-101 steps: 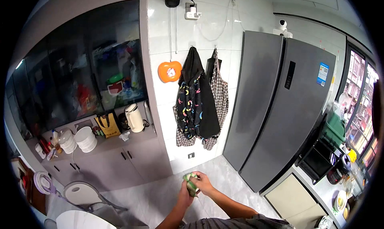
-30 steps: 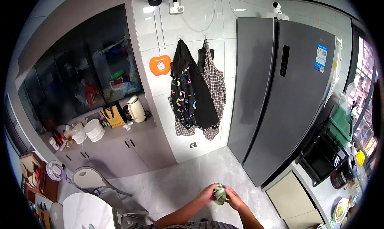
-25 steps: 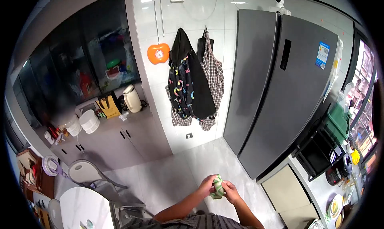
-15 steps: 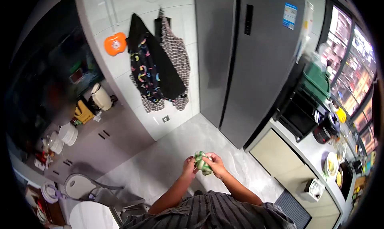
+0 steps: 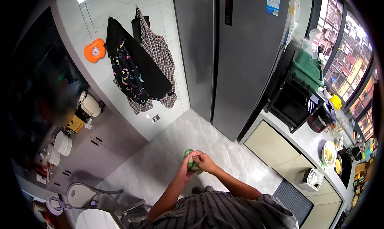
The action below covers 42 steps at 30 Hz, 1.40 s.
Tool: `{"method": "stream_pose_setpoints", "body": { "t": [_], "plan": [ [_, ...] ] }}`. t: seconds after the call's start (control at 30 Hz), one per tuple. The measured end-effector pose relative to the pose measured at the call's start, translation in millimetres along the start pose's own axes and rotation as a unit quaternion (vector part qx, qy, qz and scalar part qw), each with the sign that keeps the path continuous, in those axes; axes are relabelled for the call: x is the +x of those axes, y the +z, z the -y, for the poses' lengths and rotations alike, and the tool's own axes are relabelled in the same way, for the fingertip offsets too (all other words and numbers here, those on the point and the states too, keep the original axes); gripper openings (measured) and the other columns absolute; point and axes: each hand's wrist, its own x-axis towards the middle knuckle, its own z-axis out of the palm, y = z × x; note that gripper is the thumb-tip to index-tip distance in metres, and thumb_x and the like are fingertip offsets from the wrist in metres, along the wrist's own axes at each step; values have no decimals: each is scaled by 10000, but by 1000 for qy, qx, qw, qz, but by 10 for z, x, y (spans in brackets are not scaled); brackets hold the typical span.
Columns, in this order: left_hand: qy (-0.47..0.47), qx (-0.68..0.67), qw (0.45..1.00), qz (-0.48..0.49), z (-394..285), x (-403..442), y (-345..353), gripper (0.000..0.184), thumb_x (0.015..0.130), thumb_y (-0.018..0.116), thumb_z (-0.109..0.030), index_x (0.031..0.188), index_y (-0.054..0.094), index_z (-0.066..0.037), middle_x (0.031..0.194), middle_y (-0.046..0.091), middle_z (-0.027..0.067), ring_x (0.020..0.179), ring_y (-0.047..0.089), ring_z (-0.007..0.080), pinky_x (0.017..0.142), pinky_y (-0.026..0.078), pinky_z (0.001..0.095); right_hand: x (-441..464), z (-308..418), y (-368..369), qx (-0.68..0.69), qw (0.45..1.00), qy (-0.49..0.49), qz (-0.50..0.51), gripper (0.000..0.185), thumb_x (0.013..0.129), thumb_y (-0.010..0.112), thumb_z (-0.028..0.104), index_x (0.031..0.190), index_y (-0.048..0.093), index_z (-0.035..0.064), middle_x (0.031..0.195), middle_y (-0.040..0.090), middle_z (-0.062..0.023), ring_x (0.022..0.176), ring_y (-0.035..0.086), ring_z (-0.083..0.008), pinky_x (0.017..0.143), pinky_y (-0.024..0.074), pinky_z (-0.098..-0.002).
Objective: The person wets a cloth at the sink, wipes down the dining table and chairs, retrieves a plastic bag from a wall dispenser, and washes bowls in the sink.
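Note:
A small green-and-white bundle (image 5: 193, 164) is between my two hands, in front of my body and above the floor. Its exact kind cannot be made out. My left hand (image 5: 185, 168) is wrapped around its left side. My right hand (image 5: 205, 162) grips it from the right with bent fingers, which cover much of its surface. Green shows above and below the fingers. A striped dark garment (image 5: 224, 209) covers my torso beneath the hands.
A grey refrigerator (image 5: 248, 69) stands ahead. Aprons (image 5: 138, 65) hang on the tiled wall. At right, a counter (image 5: 298, 143) carries a green basket (image 5: 308, 71); a white bin (image 5: 311, 179) hangs below. A chair (image 5: 82, 195) and round table (image 5: 96, 220) are lower left.
My view has shifted right, so the surroundings sit further left. My hands have drawn closer together, and the right fingers now cover more of the green-and-white bundle.

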Motion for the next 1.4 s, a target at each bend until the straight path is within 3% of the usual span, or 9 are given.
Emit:
{"method": "stream_pose_setpoints", "body": {
  "t": [0.07, 0.17, 0.27, 0.37, 0.5, 0.67, 1.2, 1.3, 1.4],
  "plan": [
    [30, -23, 999, -10, 26, 2, -103, 434, 975, 587, -430, 1297, 572, -140, 1177, 657, 44, 1045, 655, 206, 851, 550, 395, 80, 6, -56, -129, 988, -69, 54, 246, 950, 613, 94, 1196, 616, 73, 1098, 649, -85, 1050, 598, -219, 950, 479, -344],
    [65, -58, 995, -38, 96, 63, -441, 341, 972, 623, -276, 1256, 580, -94, 1129, 665, 56, 980, 672, 209, 796, 567, 380, 190, 564, -121, -340, 922, -186, 8, 271, 933, 623, 87, 1204, 619, 82, 1164, 635, -97, 1121, 566, -249, 986, 454, -359],
    [77, -40, 993, -78, 59, -81, -501, 324, 995, 582, -271, 1254, 580, -78, 1159, 657, 45, 1006, 656, 202, 835, 547, 369, 302, 1713, -78, -184, 949, -252, 48, 281, 931, 602, 62, 1209, 629, 89, 1139, 627, -87, 1132, 549, -252, 981, 453, -369],
    [78, -100, 989, -72, -20, -179, -445, 248, 969, 608, -200, 1176, 599, -64, 995, 674, 52, 858, 679, 197, 707, 573, 360, 182, 2805, 33, -84, 932, -331, 118, 222, 914, 608, 34, 1133, 633, 59, 1081, 614, -103, 1110, 558, -262, 950, 464, -383],
    [69, -129, 989, -31, 53, -10, -868, 270, 993, 589, -229, 1195, 587, -49, 1064, 658, 65, 935, 657, 203, 736, 567, 365, 3, 3602, 342, 0, 811, -555, 184, 168, 884, 630, -9, 1043, 675, 22, 985, 635, -104, 1000, 607, -264, 876, 497, -363],
    [58, -138, 986, -69, -56, -90, -968, 268, 992, 589, -230, 1192, 592, -52, 1064, 661, 66, 933, 660, 207, 742, 566, 368, -185, 4011, 842, 114, 782, -579, 200, 161, 799, 622, -10, 947, 662, 40, 943, 610, -110, 927, 597, -296, 784, 488, -383],
    [78, -144, 984, -66, -874, -112, -1646, 261, 987, 590, -234, 1182, 606, -62, 1062, 670, 68, 927, 668, 221, 762, 564, 378, 684, 4077, 2079, -33, 766, -611, 198, 97, 741, 674, 113, 818, 636, 69, 785, 550, -111, 754, 594, -327, 559, 454, -405],
    [91, -136, 985, -53, -1059, 19, -1805, 260, 986, 590, -234, 1181, 608, -64, 1061, 672, 68, 925, 669, 224, 766, 564, 380, 942, 3978, 2155, -81, 746, -633, 192, 93, 727, 657, 114, 802, 637, 62, 800, 564, -118, 799, 600, -327, 592, 474, -421],
    [116, -117, 985, -47, -1177, 152, -1999, 258, 985, 591, -235, 1179, 611, -65, 1061, 674, 69, 924, 671, 227, 770, 563, 382, 1201, 4005, 2099, -114, 786, -555, 245, 111, 740, 602, 76, 837, 651, 55, 884, 618, -119, 926, 618, -319, 706, 516, -438]
  ]
}}
